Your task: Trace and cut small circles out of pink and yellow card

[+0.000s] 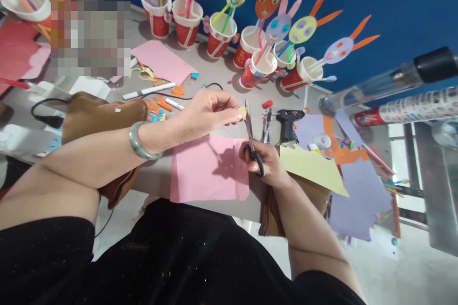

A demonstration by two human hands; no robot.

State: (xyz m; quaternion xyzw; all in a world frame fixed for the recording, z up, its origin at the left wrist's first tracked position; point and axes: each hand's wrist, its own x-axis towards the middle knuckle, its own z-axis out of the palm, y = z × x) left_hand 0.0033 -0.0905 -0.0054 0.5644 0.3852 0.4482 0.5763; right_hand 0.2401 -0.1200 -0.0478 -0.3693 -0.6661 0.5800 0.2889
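My left hand (214, 110) pinches a small yellow piece of paper (243, 112) between thumb and fingertips. In my right hand (266, 163) is a pair of scissors (249, 128) with black handles, the blades pointing up beside the yellow piece. Whether the blades touch the paper I cannot tell. Below both hands a pink sheet of paper (207, 171) lies at the table's near edge, with their shadow on it. A black glue gun (288, 121) rests to the right of the scissors.
Paper cups (188, 28) with paper rabbit faces on straws stand along the blue wall (358, 19). Orange and blue scraps (157, 110), a white marker (148, 90) and a brown bag (100, 112) are at left. Purple paper (359, 200) and yellow paper (311, 167) lie at right.
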